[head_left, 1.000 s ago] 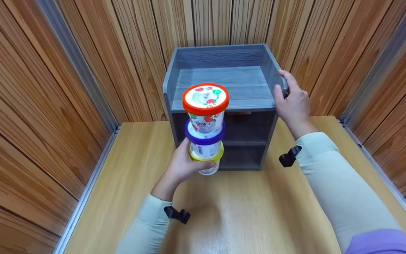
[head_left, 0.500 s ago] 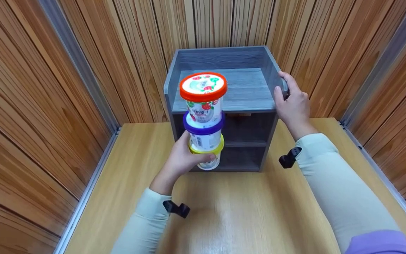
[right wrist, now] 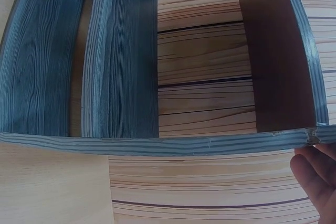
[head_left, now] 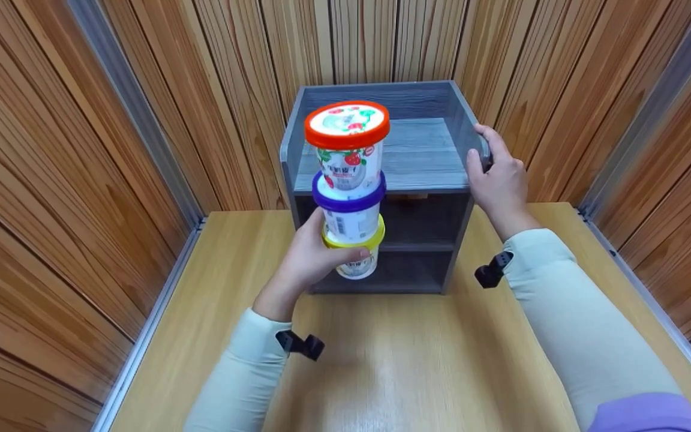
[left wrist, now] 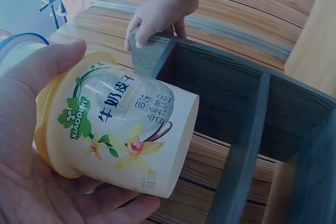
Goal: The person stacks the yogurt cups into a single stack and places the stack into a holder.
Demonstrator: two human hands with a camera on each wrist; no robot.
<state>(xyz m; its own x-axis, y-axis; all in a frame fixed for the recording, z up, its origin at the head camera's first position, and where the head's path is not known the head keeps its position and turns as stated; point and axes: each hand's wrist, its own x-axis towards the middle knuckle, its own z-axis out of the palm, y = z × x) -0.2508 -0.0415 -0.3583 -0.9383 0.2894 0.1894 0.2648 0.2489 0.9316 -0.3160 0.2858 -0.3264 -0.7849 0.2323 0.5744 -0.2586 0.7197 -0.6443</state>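
My left hand (head_left: 312, 255) holds up a stack of three lidded paper cups in front of the grey shelf unit (head_left: 423, 150). Its thumb and fingers curl round the bottom cup with the yellow lid (left wrist: 126, 129), which shows vanilla flowers in the left wrist view. Above that stands a cup with a purple lid (head_left: 351, 223), and on top one with an orange-red lid (head_left: 348, 162) and strawberries. The stack leans slightly. At the unit's upper right side panel, my right hand (head_left: 498, 183) grips the edge, thumb inside; most of it is outside the right wrist view.
Under its walled top the unit has two open compartments, split by a shelf board (head_left: 423, 246). It stands on a light wooden table (head_left: 417, 360), close to the plank back wall (head_left: 363, 42). Plank walls with metal corner strips flank the table.
The left hand has lifted the stack of cups, so the orange-red lid now sits higher against the unit's top. My right hand keeps its hold on the side panel.
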